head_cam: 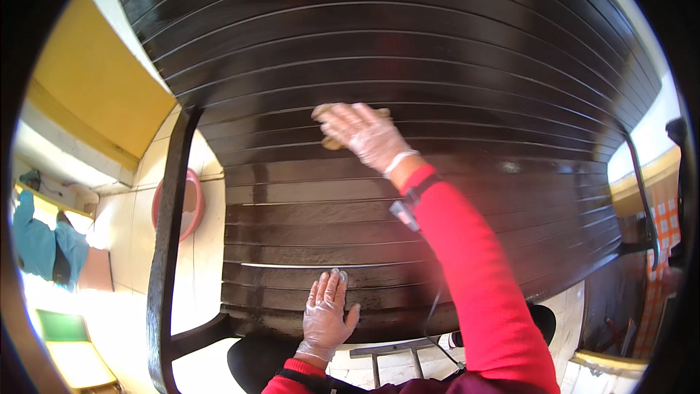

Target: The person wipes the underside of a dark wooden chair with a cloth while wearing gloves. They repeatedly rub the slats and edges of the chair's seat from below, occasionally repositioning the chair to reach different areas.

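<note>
Before me is a dark-brown slatted wooden bench, its backrest (465,60) filling the upper view and its seat (290,230) below. My right hand (372,137), in a clear plastic glove, presses a tan cloth or sponge (332,143) to the lower slats of the backrest. The hand looks slightly blurred and covers much of that pad. On the front part of the seat lies my left hand (326,314), also gloved, palm down with the thumb apart and nothing in it. Its fingertips are near a pale gap between two slats.
At the left is the bench's armrest (178,175), with a pink basin (192,213) on the tiled floor behind it. A thin cable (435,306) hangs from my right wrist. Barred framing (394,349) shows below the seat. An orange checked cloth (659,251) is at the right.
</note>
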The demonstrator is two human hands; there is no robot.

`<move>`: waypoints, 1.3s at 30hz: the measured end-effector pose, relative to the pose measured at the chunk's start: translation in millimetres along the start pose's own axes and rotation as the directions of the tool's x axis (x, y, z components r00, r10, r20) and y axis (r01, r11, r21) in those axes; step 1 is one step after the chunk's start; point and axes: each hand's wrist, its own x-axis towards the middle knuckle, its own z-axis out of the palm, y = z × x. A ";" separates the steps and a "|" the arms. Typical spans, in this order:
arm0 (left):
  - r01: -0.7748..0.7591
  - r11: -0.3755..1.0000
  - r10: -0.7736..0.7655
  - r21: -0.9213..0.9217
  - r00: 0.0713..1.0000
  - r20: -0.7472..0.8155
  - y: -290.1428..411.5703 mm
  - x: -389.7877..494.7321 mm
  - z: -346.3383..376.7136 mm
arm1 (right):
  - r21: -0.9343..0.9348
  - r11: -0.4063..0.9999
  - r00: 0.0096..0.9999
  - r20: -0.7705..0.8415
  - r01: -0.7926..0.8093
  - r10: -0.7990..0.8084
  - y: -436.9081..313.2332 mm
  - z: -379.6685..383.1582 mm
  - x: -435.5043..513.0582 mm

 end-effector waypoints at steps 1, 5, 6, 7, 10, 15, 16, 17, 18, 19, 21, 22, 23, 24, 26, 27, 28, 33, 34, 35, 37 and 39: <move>0.003 1.000 -0.003 -0.005 1.000 -0.002 -0.1 -0.4 0.1 | 0.028 0.999 0.999 -0.039 -0.021 0.022 11.2 -8.3 -12.2; 0.005 1.000 -0.005 -0.022 1.000 -0.007 -0.8 -1.5 3.1 | 0.012 0.855 0.854 -0.051 -0.518 0.518 53.8 -49.3 -63.3; 0.003 1.000 -0.003 -0.020 1.000 -0.015 -0.5 -1.5 3.7 | 0.080 0.789 0.749 -0.268 -0.609 0.606 63.6 -56.7 -71.0; -0.002 1.000 0.002 -0.025 1.000 -0.017 -0.4 -1.3 4.1 | 0.089 0.750 0.680 -0.363 -0.656 0.637 72.4 -61.6 -75.7; -0.001 1.000 0.001 0.000 1.000 -0.007 -1.2 -1.5 3.5 | -0.036 0.673 0.582 -0.536 -0.739 0.611 87.3 -61.9 -71.9; 0.000 0.999 0.000 -0.046 1.000 0.006 -1.4 -0.2 2.0 | 0.255 0.660 0.522 -0.441 -0.706 0.730 67.3 -33.1 -13.6; 0.001 0.999 -0.001 -0.046 1.000 0.011 -1.4 0.1 1.5 | -0.034 0.800 0.688 -0.534 -0.598 0.492 56.6 -29.4 0.8; -0.002 0.999 0.002 -0.034 1.000 0.015 -1.4 -0.2 1.2 | 0.008 0.803 0.711 -0.460 -0.596 0.532 44.5 -24.2 17.5; -0.001 0.999 0.002 -0.040 1.000 0.010 -1.0 0.2 1.1 | -0.086 0.832 0.767 -0.449 -0.548 0.459 31.7 -19.4 34.7; 0.002 0.999 -0.001 -0.049 1.000 0.027 -0.9 0.2 1.1 | -0.082 0.882 0.812 -0.436 -0.464 0.387 17.7 -14.1 52.9; -0.001 0.999 0.002 -0.037 1.000 0.018 -0.9 0.2 0.6 | -0.101 0.941 0.892 -0.366 -0.323 0.267 -0.6 -3.7 95.4; 0.003 0.998 -0.002 -0.056 1.000 0.020 -0.9 0.4 0.4 | -0.115 0.958 0.925 -0.312 -0.263 0.216 -13.0 1.3 112.7; 0.004 0.998 -0.002 -0.070 1.000 0.022 -1.3 0.6 0.0 | -0.135 0.974 0.950 -0.279 -0.183 0.140 -27.7 6.2 126.5; 0.003 0.997 -0.001 -0.072 1.000 0.021 -1.4 1.2 0.1 | -0.139 0.983 0.963 -0.259 -0.118 0.078 -40.6 12.5 142.6; -0.002 0.997 0.002 -0.073 1.000 0.007 -1.8 1.0 0.6 | -0.130 0.991 0.987 -0.158 0.012 -0.033 -62.6 22.8 166.8; -0.005 0.997 0.005 -0.072 1.000 -0.006 -1.9 1.6 1.3 | -0.132 0.987 0.995 -0.030 0.090 -0.094 -63.8 25.7 175.5; -0.007 0.997 0.006 -0.073 1.000 -0.014 -1.8 1.2 2.1 | -0.490 0.865 0.961 -0.173 0.105 -0.214 -63.6 27.3 177.4; -0.016 0.996 0.009 -0.089 0.996 -0.084 -2.6 0.6 6.9 | -0.048 0.985 0.985 -0.046 0.166 -0.168 -40.0 15.9 122.1; -0.017 0.996 0.010 -0.090 0.997 -0.073 -2.4 0.5 7.5 | -0.045 0.992 0.993 0.013 0.117 -0.117 -32.4 11.1 101.9; -0.013 0.997 0.007 -0.076 0.997 -0.079 -2.0 0.8 7.9 | -0.056 0.996 0.996 0.068 0.067 -0.063 -26.5 7.5 82.4; -0.007 0.998 0.002 -0.062 0.998 -0.071 -1.5 0.7 8.0 | -0.159 0.984 0.993 0.093 0.083 -0.069 -12.3 -6.7 32.4; -0.005 0.999 0.001 -0.052 0.997 -0.071 -1.4 0.8 7.5 | -0.220 0.974 0.975 0.220 0.061 -0.011 -1.8 -22.2 -19.7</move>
